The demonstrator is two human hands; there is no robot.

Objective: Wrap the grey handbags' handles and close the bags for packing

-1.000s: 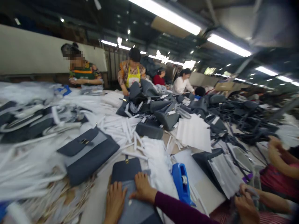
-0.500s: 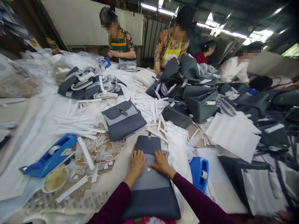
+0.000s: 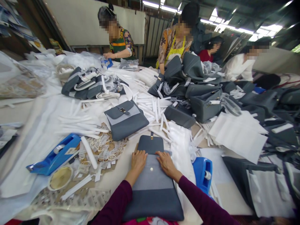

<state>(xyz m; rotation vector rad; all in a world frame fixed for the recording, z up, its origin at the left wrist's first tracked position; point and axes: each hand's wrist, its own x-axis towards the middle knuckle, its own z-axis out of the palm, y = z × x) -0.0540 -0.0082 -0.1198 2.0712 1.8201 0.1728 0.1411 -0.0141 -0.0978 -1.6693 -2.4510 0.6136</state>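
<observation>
Head view: your left hand (image 3: 140, 160) and right hand (image 3: 167, 162) lie spread, palms down, across the grey bag (image 3: 153, 182) at the surface's (image 3: 231, 197) near edge. Lean back and it could slip lapward; swing right, you might clip that blue tape dispenser (image 3: 199, 175).

One camera, worn on the person's head, looks forward and down over the surface (image 3: 231, 198). The hands (image 3: 138, 164) and flat bag (image 3: 153, 201) lie near, at lower centre, seen from above and behind. The wide view reaches across to the people (image 3: 122, 48) opposite and up to the ceiling lights (image 3: 152, 4), which slope down toward the right.
</observation>
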